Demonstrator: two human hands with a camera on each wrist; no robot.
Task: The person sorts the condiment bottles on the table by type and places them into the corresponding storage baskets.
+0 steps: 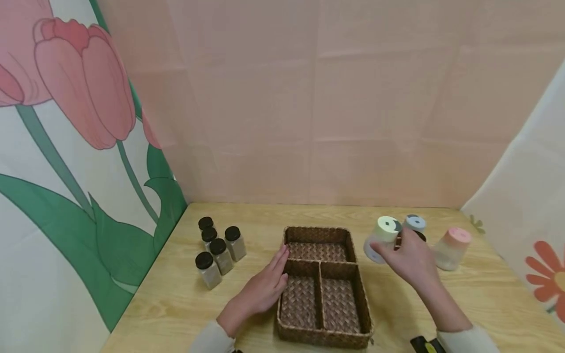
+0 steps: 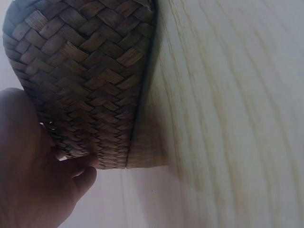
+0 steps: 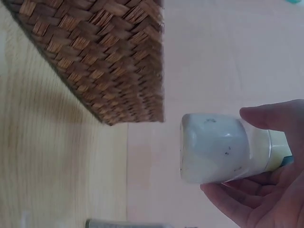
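Note:
In the head view my left hand [image 1: 265, 289] rests against the left side of a brown woven basket [image 1: 326, 339] that has three compartments. Its fingers lie along the outer wall near the rim, as the left wrist view also shows. My right hand [image 1: 415, 262] grips a translucent bottle [image 1: 383, 235] by its pale yellow-green lid, to the right of the basket. The right wrist view has this bottle [image 3: 216, 149] between thumb and fingers, its base pointing towards the basket side. Just behind the hand stands a blue-lidded bottle [image 1: 415, 223]; a pink-lidded bottle [image 1: 452, 249] is to its right.
Several small clear jars [image 1: 222, 257] with black lids stand left of the basket on the wooden table [image 1: 154, 318]. Another dark lid [image 1: 419, 236] is partly hidden behind the right hand. A pink cloth [image 1: 309, 122] hangs at the back, with flower-printed cloths on both sides.

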